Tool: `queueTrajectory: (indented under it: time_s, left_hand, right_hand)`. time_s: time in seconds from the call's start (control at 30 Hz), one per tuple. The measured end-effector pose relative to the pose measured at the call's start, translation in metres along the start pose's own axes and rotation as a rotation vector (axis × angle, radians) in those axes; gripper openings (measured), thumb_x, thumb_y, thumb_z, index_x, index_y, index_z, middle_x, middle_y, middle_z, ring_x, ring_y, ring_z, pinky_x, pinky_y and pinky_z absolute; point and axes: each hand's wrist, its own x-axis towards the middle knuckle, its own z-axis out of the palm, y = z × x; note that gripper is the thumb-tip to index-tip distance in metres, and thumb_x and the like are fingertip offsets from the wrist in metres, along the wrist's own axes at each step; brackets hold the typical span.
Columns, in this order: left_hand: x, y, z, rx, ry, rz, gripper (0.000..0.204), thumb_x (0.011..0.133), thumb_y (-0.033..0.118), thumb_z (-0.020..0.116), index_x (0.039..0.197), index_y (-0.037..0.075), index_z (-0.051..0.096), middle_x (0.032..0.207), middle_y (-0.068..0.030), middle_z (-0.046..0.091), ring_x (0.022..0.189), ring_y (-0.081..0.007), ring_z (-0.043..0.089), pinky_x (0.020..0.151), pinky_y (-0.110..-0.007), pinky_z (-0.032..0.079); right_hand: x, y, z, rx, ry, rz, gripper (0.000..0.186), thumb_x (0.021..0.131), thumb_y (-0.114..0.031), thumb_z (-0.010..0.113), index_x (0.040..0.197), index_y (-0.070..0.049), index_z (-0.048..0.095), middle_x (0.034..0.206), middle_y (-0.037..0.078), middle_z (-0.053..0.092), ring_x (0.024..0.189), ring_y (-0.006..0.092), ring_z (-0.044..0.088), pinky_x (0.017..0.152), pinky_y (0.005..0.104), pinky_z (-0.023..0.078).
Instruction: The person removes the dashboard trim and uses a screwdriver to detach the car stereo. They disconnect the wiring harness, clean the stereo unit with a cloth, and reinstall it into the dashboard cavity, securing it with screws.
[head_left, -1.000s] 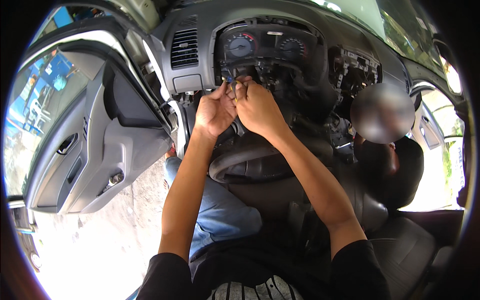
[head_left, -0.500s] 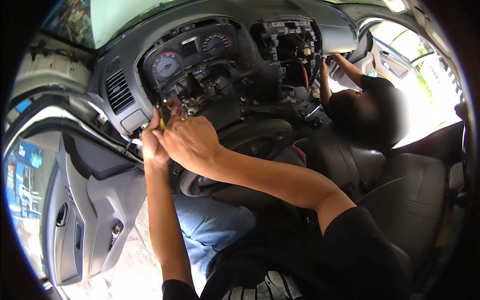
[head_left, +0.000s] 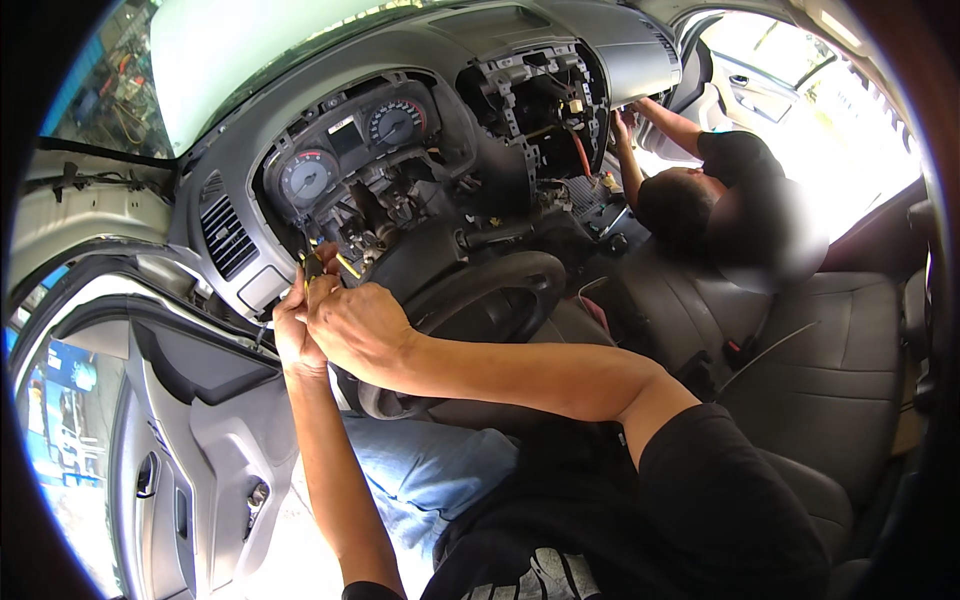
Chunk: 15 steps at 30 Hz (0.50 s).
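My left hand (head_left: 298, 335) and my right hand (head_left: 362, 325) are together at the lower left corner of the opened dashboard, just left of the steering wheel (head_left: 545, 275). Both have closed fingers. A small dark piece with yellow on it (head_left: 313, 266) sticks up between the fingertips; its kind is unclear and its lower part is hidden. Beside it runs a short yellow strand (head_left: 348, 266) that looks like a wire. My right hand overlaps the left one. Just above them, exposed parts of the steering column (head_left: 375, 215) lie under the instrument cluster (head_left: 345, 150).
A side air vent (head_left: 228, 237) sits left of the cluster. The centre console opening (head_left: 540, 100) shows bare brackets and wires. On the passenger side, another person (head_left: 690, 200) reaches under the dashboard. The driver's door (head_left: 210, 420) stands open at the left.
My view has shifted, so the dashboard sits further left. Both hands stay together at the same corner, slightly lower in the picture. The yellow strand now shows to the right of the fingers.
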Motion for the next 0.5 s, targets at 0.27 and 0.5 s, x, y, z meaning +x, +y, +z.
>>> queueTrajectory:
  time_s: [0.27, 0.5]
  left_hand:
    - [0.005, -0.004, -0.01, 0.047, 0.059, -0.004, 0.028, 0.099, 0.022, 0.07, 0.116, 0.0, 0.068, 0.099, -0.0104, 0.07, 0.09, -0.0224, 0.067, 0.083, -0.036, 0.058]
    - [0.001, -0.013, -0.004, 0.149, 0.058, 0.048, 0.054, 0.104, 0.043, 0.061, 0.136, 0.0, 0.059, 0.125, -0.011, 0.069, 0.117, -0.0233, 0.062, 0.109, -0.041, 0.048]
  right_hand:
    - [-0.004, 0.0, 0.002, -0.187, 0.031, -0.052, 0.033, 0.085, -0.015, 0.064, 0.106, 0.01, 0.066, 0.076, 0.013, 0.068, 0.066, 0.0208, 0.07, 0.054, 0.0333, 0.055]
    - [0.002, 0.006, 0.011, -0.024, 0.096, 0.072, 0.037, 0.09, -0.015, 0.057, 0.111, 0.015, 0.064, 0.083, 0.02, 0.072, 0.067, 0.0265, 0.073, 0.055, 0.0357, 0.057]
